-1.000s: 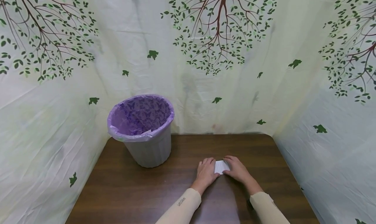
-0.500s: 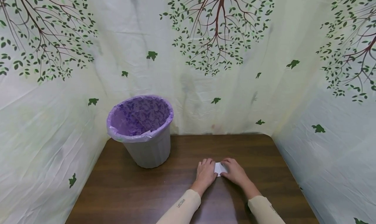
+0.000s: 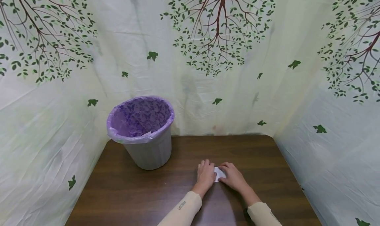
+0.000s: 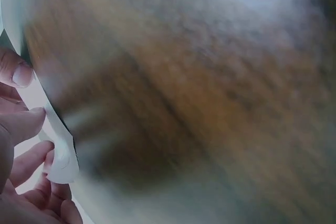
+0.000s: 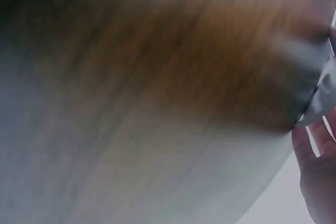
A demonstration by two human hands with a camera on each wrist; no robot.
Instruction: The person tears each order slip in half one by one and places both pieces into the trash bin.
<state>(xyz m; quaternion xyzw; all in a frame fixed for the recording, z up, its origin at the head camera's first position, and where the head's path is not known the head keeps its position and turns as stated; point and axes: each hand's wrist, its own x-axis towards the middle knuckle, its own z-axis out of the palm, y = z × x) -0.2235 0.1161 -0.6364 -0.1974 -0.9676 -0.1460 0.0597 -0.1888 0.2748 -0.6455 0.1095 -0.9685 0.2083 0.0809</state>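
Note:
A small piece of white paper (image 3: 219, 174) lies between my two hands, low over the brown table. My left hand (image 3: 205, 175) holds its left side, with the thumb at the near corner. From the other side, the right hand (image 3: 234, 178) grips the right edge between thumb and fingers. In the left wrist view the paper (image 4: 63, 158) appears as a bent strip among thumbs and fingertips. The right wrist view catches only a curved, creased corner of the paper (image 5: 326, 90) above several fingers. My hands cover much of the sheet in the head view.
A grey bin (image 3: 151, 153) with a purple patterned liner (image 3: 139, 115) stands at the table's back left. A small white piece (image 3: 146, 133) shows inside its near rim. Pale cloth (image 3: 193, 87) printed with trees and leaves hangs around the wooden table (image 3: 133, 193).
Both hands have shifted slightly toward me and left with the paper. The right hand has turned a little, and the visible part of the paper has changed from flat to slanted.

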